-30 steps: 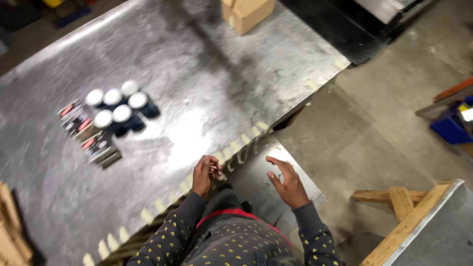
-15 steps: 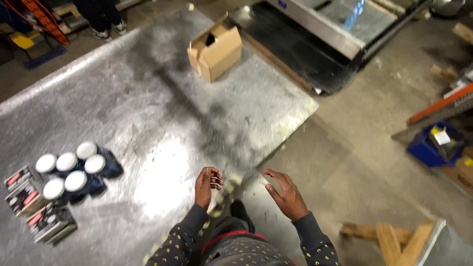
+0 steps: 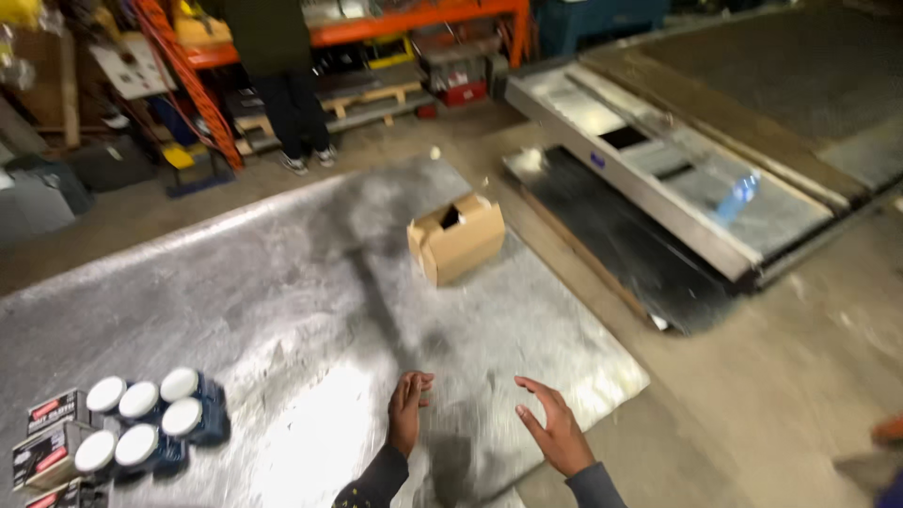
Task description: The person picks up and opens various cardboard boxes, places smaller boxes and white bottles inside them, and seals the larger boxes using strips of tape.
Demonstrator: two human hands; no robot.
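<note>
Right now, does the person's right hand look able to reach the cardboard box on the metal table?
Probably not without leaning or stepping forward. The right hand is open and empty near the table's near edge, while the cardboard box sits far across it. Nothing lies between them; only the distance is the obstacle.

- The light is dim and cool, and it comes from above; the far corners stay quite dark.
- A bright glare patch lies on the metal counter [image 3: 282, 301] near the left hand [image 3: 407, 410], where the sheet reflects the lamp.
- A long dark shadow runs on the counter from the cardboard box [image 3: 458, 240] toward both hands.
- The whole picture is soft from motion blur; the right hand [image 3: 555, 428] and the white-lidded jars [image 3: 150, 419] have smeared edges.
- The orange shelf [image 3: 376, 23] at the top is out of focus, and the lines bend slightly at the edges.
</note>
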